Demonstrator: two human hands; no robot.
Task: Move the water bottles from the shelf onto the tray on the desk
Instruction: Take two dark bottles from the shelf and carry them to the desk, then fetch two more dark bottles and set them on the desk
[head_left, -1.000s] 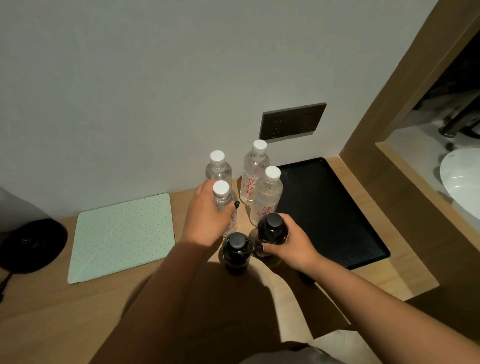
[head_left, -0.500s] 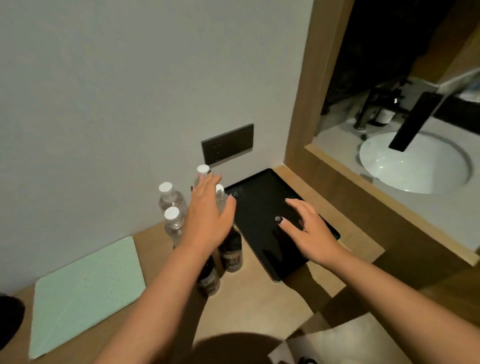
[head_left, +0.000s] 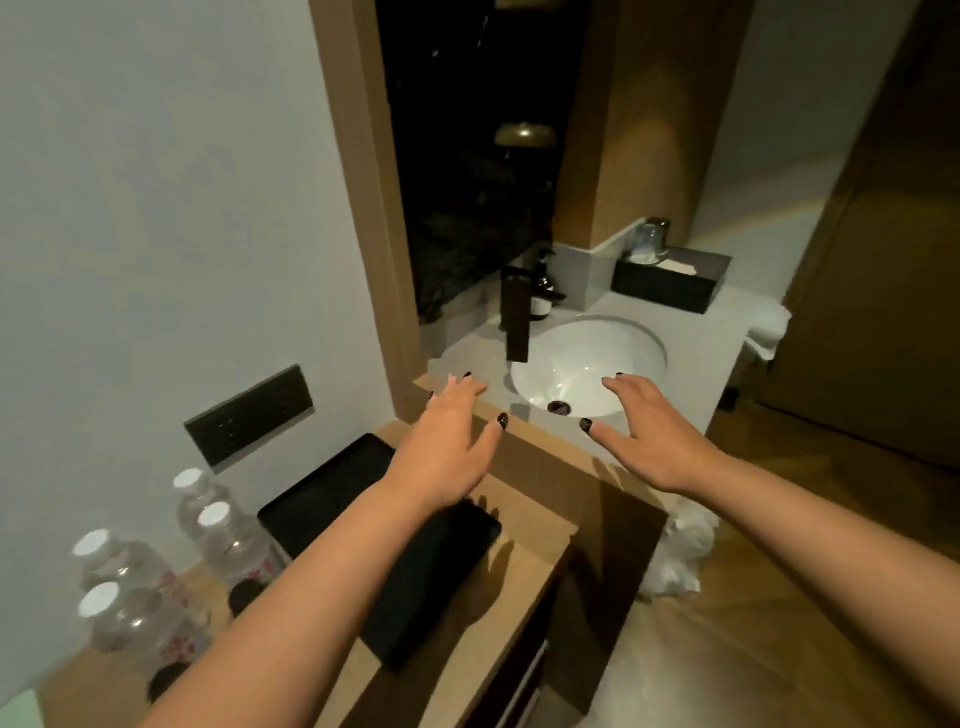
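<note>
Nearest me, at the desk's (head_left: 524, 582) left end, I had four clear water bottles (head_left: 236, 545) with white caps standing upright in a close group by the wall, and two dark-capped bottles (head_left: 244, 595) just in front of them, half hidden behind my left forearm. The black tray (head_left: 332, 493) lay flat at the desk's right end, against the wall and close to the front right corner; my forearm crossed over it, and the part I could see carried no bottle. Past the tray, my left hand (head_left: 447, 452) hung in the air above the desk's far right corner, fingers spread and straight, holding nothing. My right hand (head_left: 654, 436) was level with it and well apart, out over the near edge of the vanity counter (head_left: 711, 353), fingers likewise spread, also holding nothing. Beyond both hands sat the white basin (head_left: 592, 364) with a dark faucet (head_left: 517, 317) at its left rim, a pump bottle (head_left: 543, 286) behind that, and a black tissue box (head_left: 670, 278) at the counter's back right.
</note>
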